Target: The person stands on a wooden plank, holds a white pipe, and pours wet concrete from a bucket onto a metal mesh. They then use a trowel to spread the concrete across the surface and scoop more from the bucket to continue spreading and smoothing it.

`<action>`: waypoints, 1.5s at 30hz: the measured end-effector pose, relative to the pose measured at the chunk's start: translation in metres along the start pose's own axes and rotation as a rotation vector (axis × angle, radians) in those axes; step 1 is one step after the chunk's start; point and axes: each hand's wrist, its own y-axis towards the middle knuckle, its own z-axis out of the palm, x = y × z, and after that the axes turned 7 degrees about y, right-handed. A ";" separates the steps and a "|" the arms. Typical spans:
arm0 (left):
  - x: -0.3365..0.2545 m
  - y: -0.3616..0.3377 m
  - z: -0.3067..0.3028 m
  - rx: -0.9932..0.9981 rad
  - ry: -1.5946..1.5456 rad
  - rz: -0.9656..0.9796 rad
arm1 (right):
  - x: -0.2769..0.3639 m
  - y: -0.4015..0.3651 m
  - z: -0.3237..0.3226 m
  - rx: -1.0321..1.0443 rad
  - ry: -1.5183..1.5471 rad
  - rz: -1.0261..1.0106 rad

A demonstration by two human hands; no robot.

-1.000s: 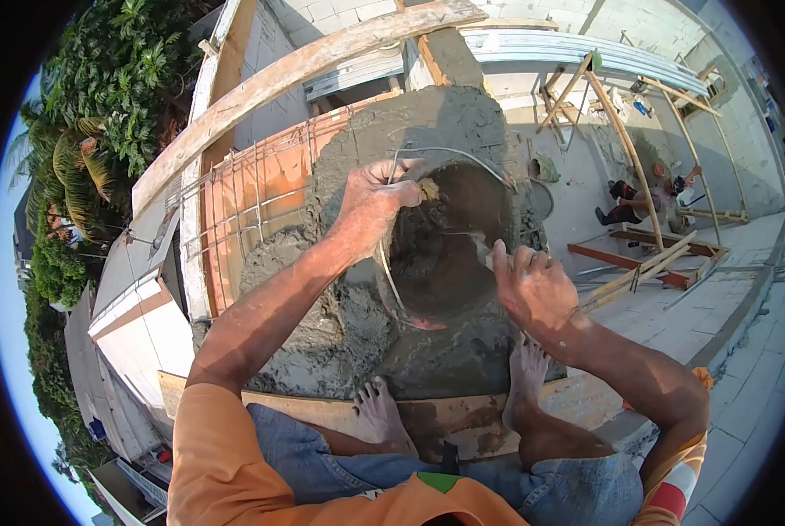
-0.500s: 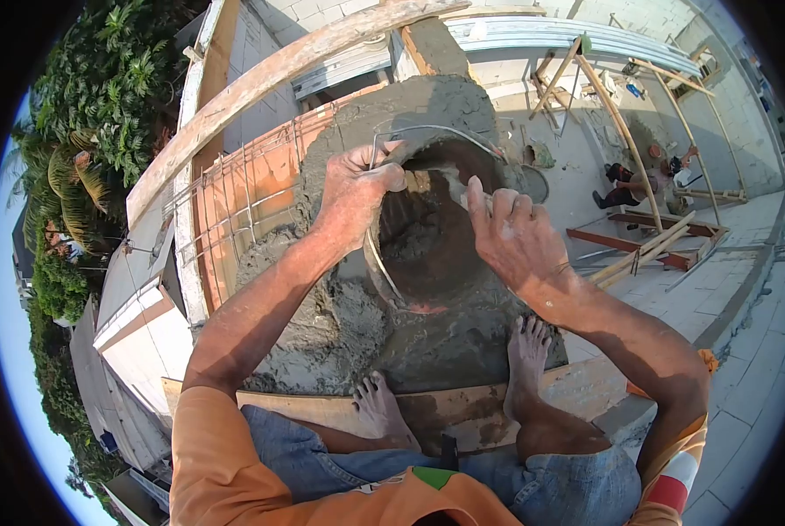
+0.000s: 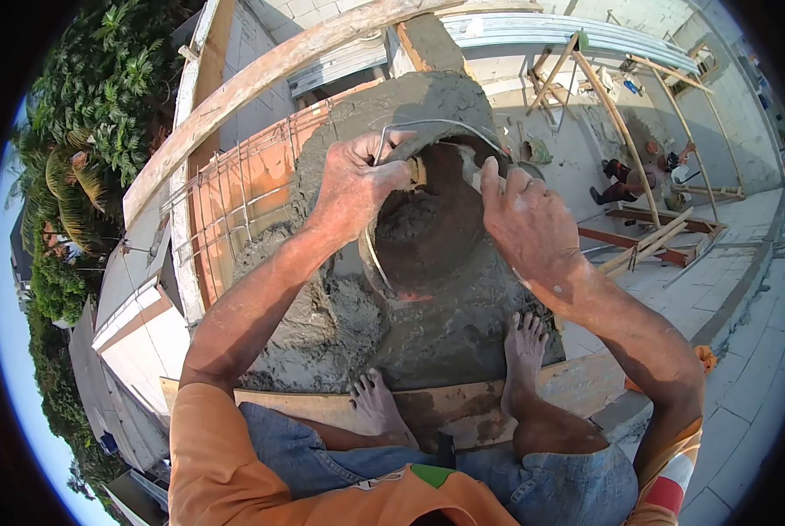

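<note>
A mortar-smeared bucket (image 3: 449,250) with a dark brown inside is in front of me on wet grey mortar (image 3: 445,346), its mouth turned toward me. My left hand (image 3: 357,184) grips the rim on its left side, fingers closed. On the far right side of the rim, my right hand (image 3: 533,219) is closed too. The bucket's thin wire handle (image 3: 441,122) loops around the mouth, passing close to my left fingers. Some wet mortar clings inside, and the bucket's underside is hidden.
My bare feet (image 3: 524,351) stand on the mortar, behind a plank edge (image 3: 585,381). Rebar (image 3: 245,197) runs along orange formwork at left, under a long curved board (image 3: 261,88). At lower right lies a floor with wooden props (image 3: 616,110) and another person (image 3: 629,180).
The bucket has shifted and tipped slightly, so more of its inner wall shows. My right hand has moved a little to the right; my left stays on the rim.
</note>
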 end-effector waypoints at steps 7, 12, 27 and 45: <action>-0.003 0.005 -0.005 -0.101 -0.147 -0.025 | 0.029 -0.030 0.006 0.185 -0.032 -0.066; -0.005 0.004 0.002 -0.083 -0.126 -0.017 | 0.018 -0.007 0.009 0.037 -0.112 -0.020; -0.004 0.000 -0.006 -0.064 -0.043 0.016 | 0.019 -0.007 0.012 0.224 0.064 -0.050; -0.035 -0.021 0.007 0.239 0.201 0.199 | 0.011 -0.026 0.084 0.498 1.639 0.067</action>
